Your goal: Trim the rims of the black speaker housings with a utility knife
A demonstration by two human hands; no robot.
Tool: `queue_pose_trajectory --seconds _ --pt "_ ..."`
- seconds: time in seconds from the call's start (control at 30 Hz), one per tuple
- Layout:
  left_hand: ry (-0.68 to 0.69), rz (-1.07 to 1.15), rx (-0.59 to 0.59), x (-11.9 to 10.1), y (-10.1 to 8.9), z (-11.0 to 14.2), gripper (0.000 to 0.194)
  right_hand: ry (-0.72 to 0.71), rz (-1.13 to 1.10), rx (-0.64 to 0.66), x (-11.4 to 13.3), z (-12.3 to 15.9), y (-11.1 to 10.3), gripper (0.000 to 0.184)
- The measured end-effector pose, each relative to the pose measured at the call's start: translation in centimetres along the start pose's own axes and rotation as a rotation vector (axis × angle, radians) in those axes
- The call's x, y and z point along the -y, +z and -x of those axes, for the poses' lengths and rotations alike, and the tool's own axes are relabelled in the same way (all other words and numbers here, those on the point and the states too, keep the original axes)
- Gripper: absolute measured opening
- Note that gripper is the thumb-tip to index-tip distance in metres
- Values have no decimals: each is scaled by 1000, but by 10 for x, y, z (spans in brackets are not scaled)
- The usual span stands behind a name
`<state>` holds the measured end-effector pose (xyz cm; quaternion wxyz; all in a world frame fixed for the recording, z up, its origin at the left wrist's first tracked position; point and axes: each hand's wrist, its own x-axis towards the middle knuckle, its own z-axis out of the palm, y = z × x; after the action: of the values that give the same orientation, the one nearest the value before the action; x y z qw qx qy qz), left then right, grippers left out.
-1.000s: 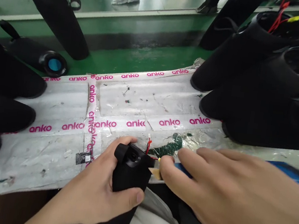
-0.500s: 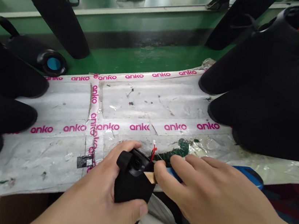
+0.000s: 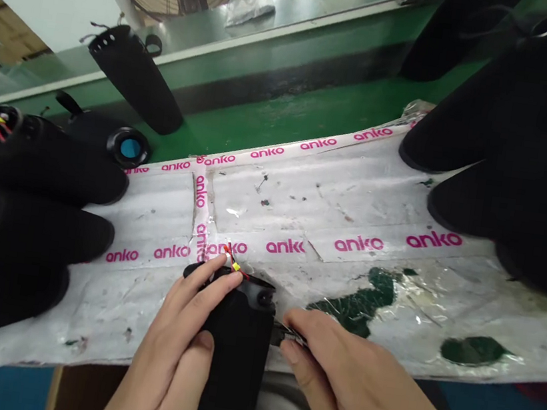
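- At the left edge, at least three smooth black tubes (image 3: 49,222) are crowding the mat.
- Behind them, one tall tube (image 3: 135,82) is standing on the green bench (image 3: 250,108), and one short speaker (image 3: 130,148) is showing a round blue end.
- The left hand (image 3: 171,346) is resting its fingers over the top of one tube, its thumb lying along the side.
- That matte black tube (image 3: 238,368) is sitting between the hands at the mat's front edge, red wires and one yellow tag (image 3: 236,266) poking out.
- The white mat (image 3: 280,192), crinkled and taped, is leaving open room beyond the hands.
- The right hand (image 3: 337,368) is narrowing, pinching something dark, too unclear to name, beside the tube.
- Two ragged green patches (image 3: 358,304) are showing through the mat.
- Rightward, several black tubes (image 3: 511,162) are bunching together.
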<state>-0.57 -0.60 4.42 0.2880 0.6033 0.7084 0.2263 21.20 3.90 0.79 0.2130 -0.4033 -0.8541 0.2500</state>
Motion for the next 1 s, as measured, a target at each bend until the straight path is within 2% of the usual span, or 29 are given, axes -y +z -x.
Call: queue_pose_trajectory --seconds 0.07,0.13,0.2,0.37,0.53,0.63,0.77,0.87,1.0 --pt "29 27 31 5 0 -1 56 -38 90 -86 2 -2 10 31" --pt "61 45 73 12 3 0 67 -49 159 -114 4 -3 17 30" --pt "44 65 81 18 6 1 79 -45 209 -108 4 -4 19 29" --pt "-46 149 26 19 10 2 67 -51 260 -93 1 -7 16 35" --pt "-124 197 58 18 8 4 66 -60 252 -86 -2 -10 15 33" --pt "-156 201 84 15 6 5 67 -54 259 -98 0 -12 16 39" --pt "-208 237 126 13 3 6 67 -30 352 -75 6 -12 14 42" --pt "-208 256 148 16 2 4 66 -17 389 -34 4 -10 11 41" --pt "-164 231 152 19 1 3 65 -19 319 -20 -4 -8 10 51"
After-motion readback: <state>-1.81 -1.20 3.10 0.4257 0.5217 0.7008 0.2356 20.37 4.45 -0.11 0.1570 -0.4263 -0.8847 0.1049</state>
